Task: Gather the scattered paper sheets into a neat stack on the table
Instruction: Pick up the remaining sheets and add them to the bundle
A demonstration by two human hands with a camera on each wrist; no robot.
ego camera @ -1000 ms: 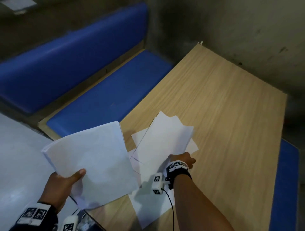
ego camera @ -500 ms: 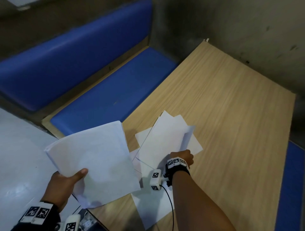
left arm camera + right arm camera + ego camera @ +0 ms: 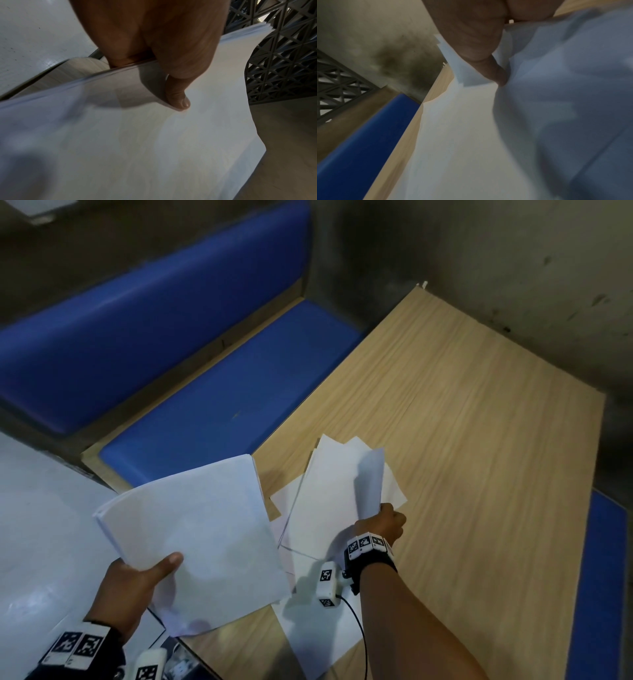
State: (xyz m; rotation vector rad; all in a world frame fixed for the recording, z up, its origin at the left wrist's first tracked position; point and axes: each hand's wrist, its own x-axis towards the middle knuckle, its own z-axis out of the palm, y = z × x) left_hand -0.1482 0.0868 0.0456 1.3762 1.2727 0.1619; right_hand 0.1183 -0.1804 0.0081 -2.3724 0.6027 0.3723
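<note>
My left hand grips a gathered stack of sheets at its near edge, thumb flat on the top sheet, the other fingers underneath and out of sight. The stack is held in the air, bowed slightly, over the table's left edge and the pale floor beyond it.

My right hand pinches the near corner of one sheet, curled up off the pile; in the right wrist view the thumb presses into the paper. Hands are well apart, each clamped on its own paper.

Under and ahead of my right hand, loose sheets lie fanned and overlapping on the wooden table. One more sheet lies beneath my right forearm, reaching toward the near table edge.

Left of the table, beyond my left hand: a blue bench seat with a blue backrest. Grey wall past the table's far end.
</note>
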